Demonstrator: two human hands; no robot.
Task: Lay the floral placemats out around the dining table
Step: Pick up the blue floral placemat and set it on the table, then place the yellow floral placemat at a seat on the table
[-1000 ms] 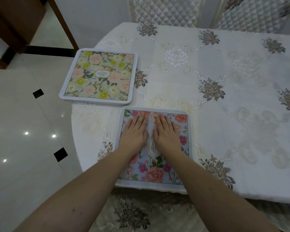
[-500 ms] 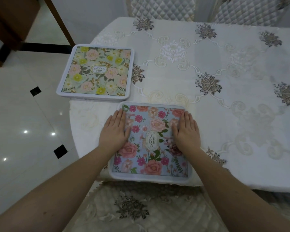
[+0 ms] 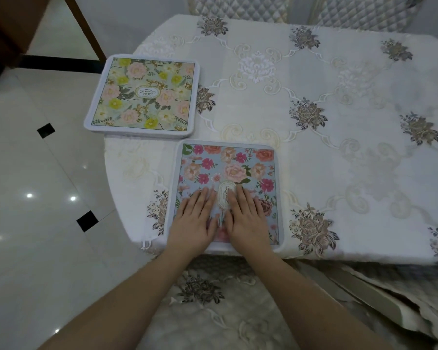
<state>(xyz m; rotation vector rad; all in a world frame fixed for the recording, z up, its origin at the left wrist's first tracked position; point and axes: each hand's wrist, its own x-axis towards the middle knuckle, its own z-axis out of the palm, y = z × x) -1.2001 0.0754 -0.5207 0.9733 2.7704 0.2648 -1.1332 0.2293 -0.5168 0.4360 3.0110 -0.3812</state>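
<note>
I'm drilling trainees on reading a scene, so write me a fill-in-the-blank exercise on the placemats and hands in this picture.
1. Both hands, left hand and right hand, lie flat on the square blue placemat with ____ and orange flowers.
2. The square green placemat with yellow and pale pink flowers overhangs the table's ____ edge.
3. The number of placemats on the white embroidered tablecloth is ____.

Missing words: pink; left; two

Glossy pale tiled floor (image 3: 36,198) with black insets; quilted chairs (image 3: 238,6) behind.
</note>
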